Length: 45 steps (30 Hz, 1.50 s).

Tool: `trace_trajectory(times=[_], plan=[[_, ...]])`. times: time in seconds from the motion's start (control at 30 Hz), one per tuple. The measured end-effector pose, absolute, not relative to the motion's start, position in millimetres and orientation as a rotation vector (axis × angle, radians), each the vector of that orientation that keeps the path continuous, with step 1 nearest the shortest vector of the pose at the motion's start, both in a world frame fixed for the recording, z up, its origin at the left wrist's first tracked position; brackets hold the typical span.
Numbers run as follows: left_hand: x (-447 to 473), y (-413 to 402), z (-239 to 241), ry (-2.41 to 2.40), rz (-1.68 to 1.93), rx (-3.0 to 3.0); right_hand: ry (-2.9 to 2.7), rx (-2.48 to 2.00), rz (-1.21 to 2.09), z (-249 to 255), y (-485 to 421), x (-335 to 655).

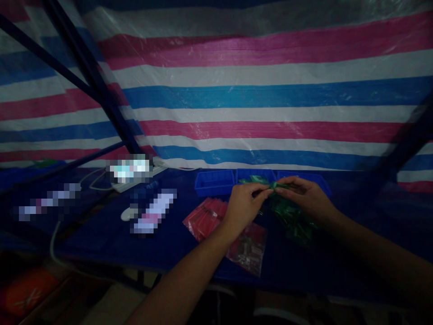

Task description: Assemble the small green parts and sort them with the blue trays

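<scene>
Above the blue table, my left hand (pixel 245 203) and my right hand (pixel 306 194) meet with fingertips pinched on a small green plastic piece (pixel 274 185). Its exact kind is too dark to make out. Below my right hand lies a heap of shiny green plastic pieces (pixel 294 223). Red plastic bags (pixel 206 217) are fanned out to the left of my left hand, partly hidden behind my wrist. Nearer to me, a clear-fronted red bag (pixel 249 248) with small pale pieces visible in it lies under my left forearm.
Blue trays (pixel 214 183) stand in a row at the back of the table (pixel 108 234); the middle one holds green pieces. To the left are a white power strip (pixel 135 180) with cables, a white oval object (pixel 129 214) and blurred items. A striped sheet (pixel 257 95) hangs behind.
</scene>
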<state>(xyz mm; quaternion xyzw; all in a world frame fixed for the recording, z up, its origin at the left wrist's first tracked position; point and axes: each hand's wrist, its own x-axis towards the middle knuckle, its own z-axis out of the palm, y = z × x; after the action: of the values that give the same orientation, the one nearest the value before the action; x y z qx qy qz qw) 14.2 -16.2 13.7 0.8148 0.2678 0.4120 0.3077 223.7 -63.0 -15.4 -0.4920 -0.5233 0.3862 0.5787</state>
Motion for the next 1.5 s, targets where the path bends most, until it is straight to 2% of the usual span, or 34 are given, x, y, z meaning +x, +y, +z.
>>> trace_trajectory(times=[0.57, 0.7, 0.8, 0.93, 1.13, 1.27, 1.5], plan=[[20, -18, 13, 0.78, 1.147, 2.247, -1.232, -1.114, 0.989, -23, -60, 224], [19, -15, 8, 0.753, 1.27, 2.268, -1.178, -1.149, 0.864, -23, -58, 226], [18, -15, 9, 0.736, 1.187, 2.239, -1.189, -1.165, 0.714, -22, -58, 226], [17, -20, 14, 0.666, 1.07, 2.11, -1.385, -1.18, 0.509, -18, -62, 225], [19, -19, 11, 0.611, 1.15, 1.92, -1.652, -1.063, 0.312, -6, -71, 219], [20, -10, 3, 0.667, 1.179, 1.829, -1.579, -1.085, 0.378, -7, -69, 220], [18, -9, 4, 0.676, 1.173, 1.997, -1.223, -1.048, 0.873, -16, -63, 220]])
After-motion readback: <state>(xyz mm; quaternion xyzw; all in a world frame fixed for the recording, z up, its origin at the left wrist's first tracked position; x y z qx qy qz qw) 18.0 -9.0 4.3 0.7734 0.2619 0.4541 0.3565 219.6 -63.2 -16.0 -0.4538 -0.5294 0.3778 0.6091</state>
